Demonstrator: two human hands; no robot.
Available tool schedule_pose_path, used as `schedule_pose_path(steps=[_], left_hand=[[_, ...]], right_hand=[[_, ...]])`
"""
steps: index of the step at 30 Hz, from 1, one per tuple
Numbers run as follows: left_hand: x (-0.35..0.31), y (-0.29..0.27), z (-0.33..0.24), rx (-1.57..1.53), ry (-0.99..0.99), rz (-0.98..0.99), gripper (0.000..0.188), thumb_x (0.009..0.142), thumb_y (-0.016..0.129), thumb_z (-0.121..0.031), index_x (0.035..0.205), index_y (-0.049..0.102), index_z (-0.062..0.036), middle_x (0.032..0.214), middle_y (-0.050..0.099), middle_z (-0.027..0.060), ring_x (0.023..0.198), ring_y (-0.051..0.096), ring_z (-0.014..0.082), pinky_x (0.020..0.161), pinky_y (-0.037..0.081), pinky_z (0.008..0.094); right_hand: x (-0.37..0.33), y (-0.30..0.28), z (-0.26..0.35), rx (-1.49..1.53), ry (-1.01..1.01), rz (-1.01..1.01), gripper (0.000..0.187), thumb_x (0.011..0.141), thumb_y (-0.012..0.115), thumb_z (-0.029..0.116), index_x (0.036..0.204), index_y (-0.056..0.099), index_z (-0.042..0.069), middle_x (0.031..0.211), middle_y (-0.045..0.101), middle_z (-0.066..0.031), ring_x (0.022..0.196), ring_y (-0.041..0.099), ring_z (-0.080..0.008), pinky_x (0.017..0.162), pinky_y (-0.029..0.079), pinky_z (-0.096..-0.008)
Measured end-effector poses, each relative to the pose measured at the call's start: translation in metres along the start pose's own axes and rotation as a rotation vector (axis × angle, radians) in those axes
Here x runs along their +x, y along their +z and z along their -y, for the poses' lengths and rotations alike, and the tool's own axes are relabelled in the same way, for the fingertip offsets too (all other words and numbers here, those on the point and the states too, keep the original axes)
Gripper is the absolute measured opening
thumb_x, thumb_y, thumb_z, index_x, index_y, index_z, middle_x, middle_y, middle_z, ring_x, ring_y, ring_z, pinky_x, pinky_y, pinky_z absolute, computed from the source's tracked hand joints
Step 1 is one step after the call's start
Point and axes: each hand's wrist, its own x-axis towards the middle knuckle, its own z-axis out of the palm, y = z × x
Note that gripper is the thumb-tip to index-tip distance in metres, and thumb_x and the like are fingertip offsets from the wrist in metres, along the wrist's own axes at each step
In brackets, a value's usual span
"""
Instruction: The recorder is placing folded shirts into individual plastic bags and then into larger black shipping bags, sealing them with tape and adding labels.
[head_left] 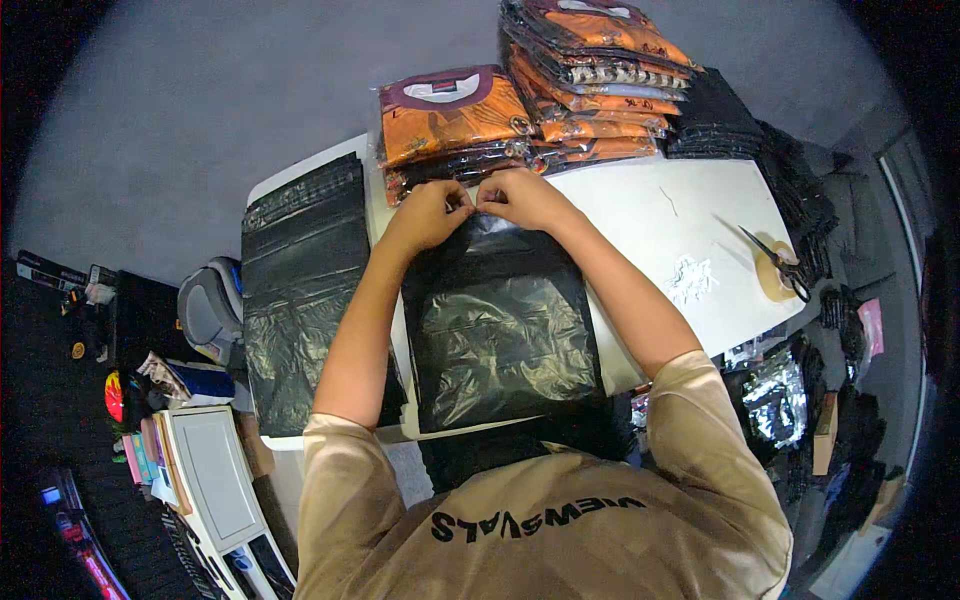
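A black plastic mailing bag (500,345) lies flat on the table before me, its lower part glossy and creased. My left hand (436,212) and my right hand (522,200) meet at its far end, fingertips pinched close together on the bag's edge. The fingers partly hide what they grip there. Just beyond my hands sits a short stack of folded orange shirts (455,115) in clear bags. More flat black mailing bags (305,290) lie in a pile by my left forearm.
A taller stack of bagged orange shirts (600,85) stands at the back, beside piled black packages (715,115). On the white table (640,215) to the right are scissors (780,262), a tape roll (775,275) and white scraps (690,280). A white cabinet (215,470) stands lower left.
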Motion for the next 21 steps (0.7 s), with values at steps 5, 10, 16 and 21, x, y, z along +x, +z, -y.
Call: schedule_pose_path(steps=[5, 10, 16, 21], left_hand=[[-0.008, -0.015, -0.014, 0.04, -0.003, -0.008, 0.025, 0.094, 0.08, -0.023, 0.105, 0.079, -0.0006, 0.094, 0.078, 0.0147, 0.084, 0.072, 0.0239, 0.081, 0.056, 0.0391], [-0.02, -0.032, -0.014, -0.001, 0.039, -0.029, 0.026, 0.093, 0.083, -0.025, 0.101, 0.079, -0.0004, 0.093, 0.078, 0.0132, 0.084, 0.07, 0.021, 0.081, 0.055, 0.0369], [-0.039, -0.051, -0.037, 0.006, 0.0, -0.049, 0.025, 0.093, 0.083, -0.024, 0.099, 0.079, -0.0006, 0.094, 0.078, 0.0122, 0.085, 0.071, 0.0216, 0.081, 0.055, 0.0363], [-0.056, -0.06, -0.037, 0.007, 0.022, -0.107, 0.023, 0.093, 0.083, -0.024, 0.1, 0.08, -0.0024, 0.094, 0.077, 0.0124, 0.085, 0.071, 0.0227, 0.083, 0.056, 0.0377]], right_hand=[[-0.008, -0.015, 0.021, 0.083, -0.036, -0.038, 0.018, 0.097, 0.075, 0.02, 0.109, 0.078, 0.007, 0.106, 0.079, -0.0166, 0.101, 0.076, -0.0367, 0.088, 0.058, -0.0471], [-0.022, -0.034, 0.026, 0.03, -0.034, -0.087, 0.019, 0.097, 0.075, 0.022, 0.106, 0.076, 0.005, 0.101, 0.079, -0.0168, 0.097, 0.076, -0.036, 0.087, 0.058, -0.0465], [-0.049, -0.061, 0.017, 0.01, -0.024, -0.133, 0.017, 0.095, 0.077, 0.02, 0.102, 0.076, 0.005, 0.093, 0.077, -0.0147, 0.087, 0.075, -0.0322, 0.081, 0.058, -0.0433], [-0.07, -0.078, 0.024, -0.021, 0.036, -0.145, 0.014, 0.094, 0.077, 0.017, 0.101, 0.076, 0.004, 0.093, 0.077, -0.0145, 0.089, 0.075, -0.0315, 0.081, 0.058, -0.0429]])
